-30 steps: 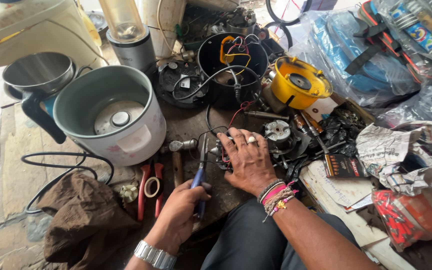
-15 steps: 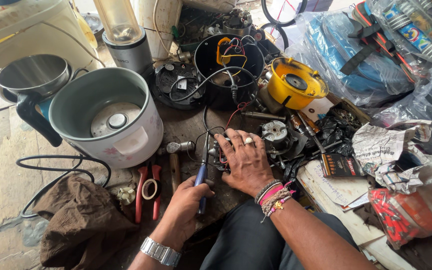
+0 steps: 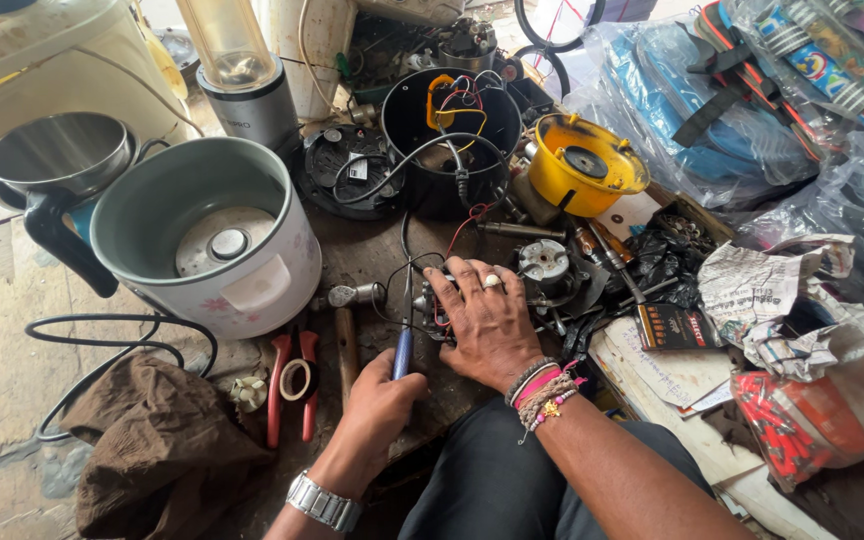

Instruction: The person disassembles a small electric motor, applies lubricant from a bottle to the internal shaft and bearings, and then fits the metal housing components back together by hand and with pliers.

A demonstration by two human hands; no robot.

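Note:
My left hand (image 3: 377,405) grips a blue-handled screwdriver (image 3: 403,350), its shaft pointing away from me into a small wired part (image 3: 430,300). My right hand (image 3: 487,320), with a ring and several bracelets, lies flat over that part and pins it to the wooden bench (image 3: 22,350). Red and black wires (image 3: 457,225) run from under my right hand toward an open black appliance base (image 3: 452,135). Most of the part is hidden under my fingers.
A pale rice cooker body (image 3: 202,235) stands left, a steel pot (image 3: 57,150) and a blender (image 3: 247,75) behind it. Red-handled pliers (image 3: 274,385), tape roll (image 3: 297,378) and hammer (image 3: 345,325) lie beside my left hand. A yellow housing (image 3: 584,165), motor part (image 3: 544,262), crumpled paper (image 3: 762,290) and plastic bags crowd the right.
Both hands keep their hold; the screwdriver stays at the same spot. Only the view shifts slightly.

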